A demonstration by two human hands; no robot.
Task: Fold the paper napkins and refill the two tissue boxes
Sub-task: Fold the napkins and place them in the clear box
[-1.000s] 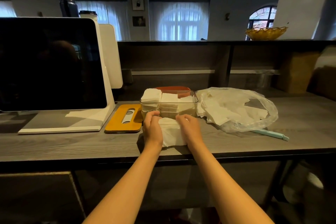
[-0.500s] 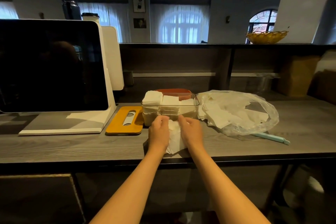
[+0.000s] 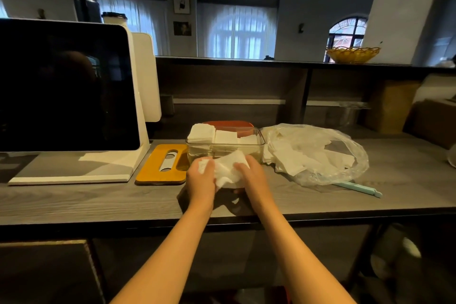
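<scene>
A: Paper napkin (image 3: 228,169), white, one, crumpled. Location requested.

B: Held between both hands, raised just off the grey wooden table (image 3: 98,202), directly in front of the clear tissue box (image 3: 224,149).

A: Left hand (image 3: 200,177), condition?

B: Fingers curled over the napkin's left edge; the paper is gripped.

A: Right hand (image 3: 249,175)?

B: Fingers laid over the right side of the same napkin and curled onto it; the paper is grasped there too.

A: Clear tissue box, contents?

B: Folded napkins (image 3: 201,132) are stacked inside, the left stack rising above the rim. A second box with a red-brown rim (image 3: 228,124) is seen just behind it; its contents cannot be told.

A: Items to the right?

B: A clear plastic bag (image 3: 318,155) of loose napkins is laid just beside the box, mouth toward it. A light-blue stick (image 3: 357,188) is partly covered by the bag's near edge.

A: Items to the left?

B: An orange-yellow lid with a slotted opening (image 3: 164,168) is laid flat, touching the box's left side. Beyond it, a dark screen on a white stand (image 3: 66,86) is placed.

A: Background entry?

B: A yellow woven basket (image 3: 352,54) is recorded on the upper shelf, well apart from the work.
</scene>
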